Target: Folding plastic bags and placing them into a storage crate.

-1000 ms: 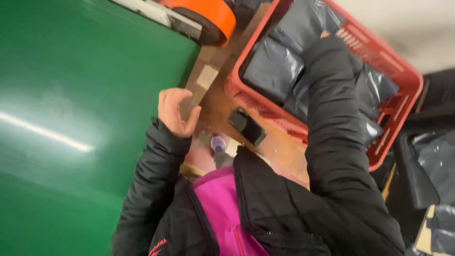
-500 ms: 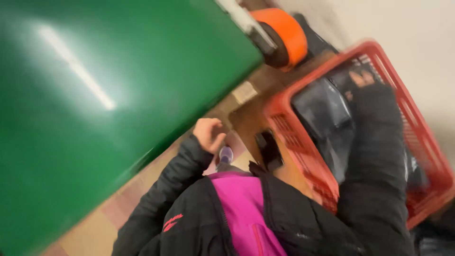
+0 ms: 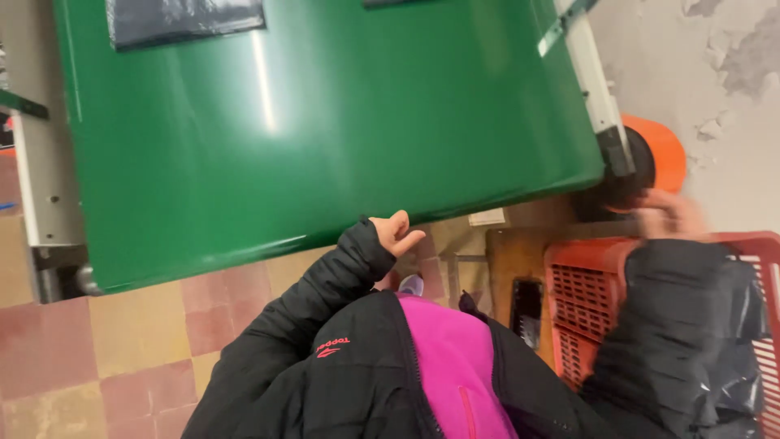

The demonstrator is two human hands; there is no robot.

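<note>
Head-camera view looking down over a black padded jacket [image 3: 349,382] worn open across a bright pink top [image 3: 451,366].

Left hand [image 3: 396,233] raised from a black sleeve, fingers curled loosely inward, thumb out, nothing pinched or gripped; set just beside the lower edge of a large glossy green flat surface [image 3: 325,122] filling most of the upper frame. Whether touching that edge or only near it: cannot tell.

Right hand [image 3: 670,213] blurred with motion, hovering above the upper rim of a red slatted plastic crate [image 3: 581,293] at lower right; fingers spread or closed: cannot tell through the blur. No object seen in it. Just beyond the hand, a round orange drum with a dark centre [image 3: 654,158], mounted at the end of a pale grey metal frame rail [image 3: 597,97] running along the right side of the green surface.

Inside the crate, crumpled dark grey plastic bags [image 3: 735,341], partly hidden behind the right sleeve. Left of the crate, a brown wooden board [image 3: 508,260] carrying a small black rectangular object [image 3: 526,313].

Below, floor of worn red and yellow square tiles [image 3: 122,349]. At upper right, grey wall with peeling paint [image 3: 731,65].
</note>
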